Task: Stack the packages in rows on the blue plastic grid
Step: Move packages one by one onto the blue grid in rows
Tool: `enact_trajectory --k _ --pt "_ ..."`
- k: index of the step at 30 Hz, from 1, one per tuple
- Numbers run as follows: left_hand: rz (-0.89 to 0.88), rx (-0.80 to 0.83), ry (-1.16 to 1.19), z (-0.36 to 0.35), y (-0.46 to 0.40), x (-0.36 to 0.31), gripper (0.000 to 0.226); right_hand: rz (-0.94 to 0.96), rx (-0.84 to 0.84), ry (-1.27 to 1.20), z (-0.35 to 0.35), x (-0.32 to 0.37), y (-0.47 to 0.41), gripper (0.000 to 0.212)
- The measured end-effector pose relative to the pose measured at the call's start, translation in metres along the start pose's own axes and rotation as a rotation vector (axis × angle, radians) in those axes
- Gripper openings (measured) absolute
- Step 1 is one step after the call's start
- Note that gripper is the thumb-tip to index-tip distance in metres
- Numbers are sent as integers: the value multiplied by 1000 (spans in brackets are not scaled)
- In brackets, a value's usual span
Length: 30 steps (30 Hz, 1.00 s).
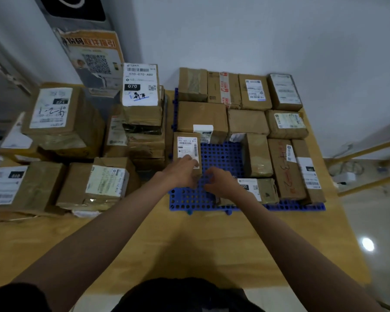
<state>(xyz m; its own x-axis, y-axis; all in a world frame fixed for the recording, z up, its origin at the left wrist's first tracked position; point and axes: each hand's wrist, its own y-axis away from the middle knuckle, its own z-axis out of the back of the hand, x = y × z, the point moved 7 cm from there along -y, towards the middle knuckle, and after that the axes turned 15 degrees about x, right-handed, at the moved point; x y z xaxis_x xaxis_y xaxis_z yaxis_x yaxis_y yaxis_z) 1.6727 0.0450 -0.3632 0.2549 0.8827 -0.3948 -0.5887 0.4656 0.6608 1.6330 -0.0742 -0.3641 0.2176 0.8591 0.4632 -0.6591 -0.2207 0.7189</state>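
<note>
The blue plastic grid (221, 155) lies on a wooden table, with brown packages in rows along its back and right side. A small brown package with a white label (187, 147) stands at the grid's left edge. My left hand (182, 172) rests on its near end, fingers on the label. Just to the right, my right hand (222, 181) hovers over the bare grid with curled fingers, holding nothing that I can see. Beside that hand lies a low package with a "220" label (260, 190).
Loose brown packages (104, 181) are piled on the table to the left of the grid, with a tall stack (142, 104) next to its back left corner. A wall runs behind. The wooden table (189, 244) extends toward me.
</note>
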Motion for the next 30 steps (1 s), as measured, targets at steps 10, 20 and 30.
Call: enact_trajectory --k 10,20,30 --pt "-2 -35 133 -30 80 9 77 171 94 135 -28 44 19 45" --pt "217 1 82 -71 163 60 65 289 159 295 -85 109 28 59" --pt "357 -7 239 -85 245 122 61 422 201 425 -125 190 46 44"
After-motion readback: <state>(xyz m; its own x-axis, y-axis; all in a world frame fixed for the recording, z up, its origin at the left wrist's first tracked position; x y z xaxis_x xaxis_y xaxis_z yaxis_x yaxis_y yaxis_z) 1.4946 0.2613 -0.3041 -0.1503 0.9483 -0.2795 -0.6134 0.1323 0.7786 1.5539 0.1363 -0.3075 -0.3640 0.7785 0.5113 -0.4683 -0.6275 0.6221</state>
